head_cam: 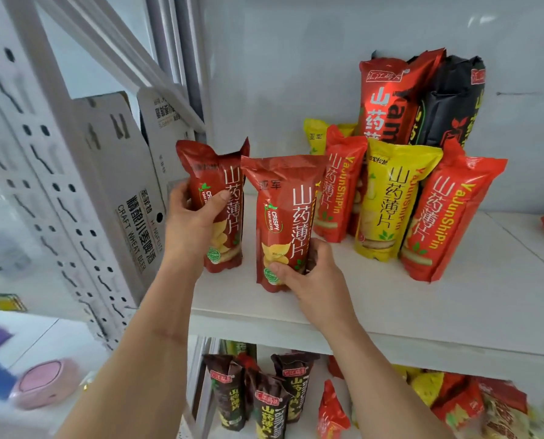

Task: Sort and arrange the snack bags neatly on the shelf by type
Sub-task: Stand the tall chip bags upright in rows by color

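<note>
2 dark red yam-slice bags upright at the left end of the white shelf (422, 312), side by side, the front dark red bag (280, 217) overlapping the rear dark red bag (215, 185). Left hand (191, 223) wrapped around the rear bag's mid-body, thumb across its face. Right hand (308, 280) closed around the base of the front bag, fingers behind, thumb on the lower front.

Handling, judged: foil pillow packs, air-filled, light; skin soft and slick, contents brittle. Hold low or mid-body with light pressure; squeezing could crush slices. Tall and narrow, so likely to tip unless leaned on a neighbour.

To the right: 2 orange-red bags (337, 191) (444, 217) and a yellow bag (387, 198) mixed, leaning; behind them a tall red bag (387, 99) and a black bag (451, 103). Sorting looks part done.

Lower shelf: dark brown bags (267, 407) standing. Far left: a cardboard beer carton (128, 191)
</note>
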`<state>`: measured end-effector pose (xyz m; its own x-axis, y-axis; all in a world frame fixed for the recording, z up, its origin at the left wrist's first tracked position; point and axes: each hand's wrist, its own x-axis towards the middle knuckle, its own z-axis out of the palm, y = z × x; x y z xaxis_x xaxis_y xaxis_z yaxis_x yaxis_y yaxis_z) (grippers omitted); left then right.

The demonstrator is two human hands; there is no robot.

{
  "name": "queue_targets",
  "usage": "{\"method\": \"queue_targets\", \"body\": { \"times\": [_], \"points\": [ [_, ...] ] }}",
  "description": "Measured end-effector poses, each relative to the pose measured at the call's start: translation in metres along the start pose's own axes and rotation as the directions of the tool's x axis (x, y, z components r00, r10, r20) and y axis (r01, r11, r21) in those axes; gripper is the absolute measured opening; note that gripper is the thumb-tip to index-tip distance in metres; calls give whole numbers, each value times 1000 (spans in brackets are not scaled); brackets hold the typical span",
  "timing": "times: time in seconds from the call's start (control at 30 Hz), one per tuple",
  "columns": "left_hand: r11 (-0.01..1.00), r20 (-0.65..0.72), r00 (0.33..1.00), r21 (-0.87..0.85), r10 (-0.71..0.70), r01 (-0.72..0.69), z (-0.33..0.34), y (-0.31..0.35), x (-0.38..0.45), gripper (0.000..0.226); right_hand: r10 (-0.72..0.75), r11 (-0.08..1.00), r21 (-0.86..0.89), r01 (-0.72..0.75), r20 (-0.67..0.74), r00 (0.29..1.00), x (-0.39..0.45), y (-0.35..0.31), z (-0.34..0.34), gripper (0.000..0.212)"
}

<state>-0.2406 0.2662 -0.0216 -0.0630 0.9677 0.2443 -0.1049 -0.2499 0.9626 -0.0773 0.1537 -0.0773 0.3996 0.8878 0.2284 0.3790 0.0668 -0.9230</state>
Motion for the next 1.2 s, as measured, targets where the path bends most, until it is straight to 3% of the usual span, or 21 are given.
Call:
{"method": "queue_targets", "body": {
  "times": [0.43,0.6,0.7,0.77,0.87,1.0,1.1,1.2],
  "points": [
    [998,-17,1000,-59,12,-13,-28,-15,21,56,1,999,44,-1,21,1000,37,-11,62,64],
    [997,1,999,-58,45,-44,-30,-23,12,69,23,999,47,-24,9,1000,38,-10,63,68],
    [998,-56,997,26,51,-50,-33,-26,4,76,27,1000,13,-28,36,999,35,-11,58,86],
    [979,-139,981,169,138,-113,-32,-28,-7,71,40,999,-34,-38,42,998,31,-10,52,98],
    [831,-198,864,436,463,-346,-24,-31,-29,46,28,993,-114,-28,1,1000,26,-8,39,94],
    [525,47,654,554,755,-646,5,-45,-49,26,-46,966,-257,24,-81,996,21,-9,9,68],
    [371,205,524,502,826,-781,41,-48,-61,19,-121,923,-378,64,-129,984,21,-6,-19,50],
    [370,293,513,426,807,-826,76,-47,-69,20,-175,901,-426,81,-186,967,17,-5,-47,35]
  ]
}}
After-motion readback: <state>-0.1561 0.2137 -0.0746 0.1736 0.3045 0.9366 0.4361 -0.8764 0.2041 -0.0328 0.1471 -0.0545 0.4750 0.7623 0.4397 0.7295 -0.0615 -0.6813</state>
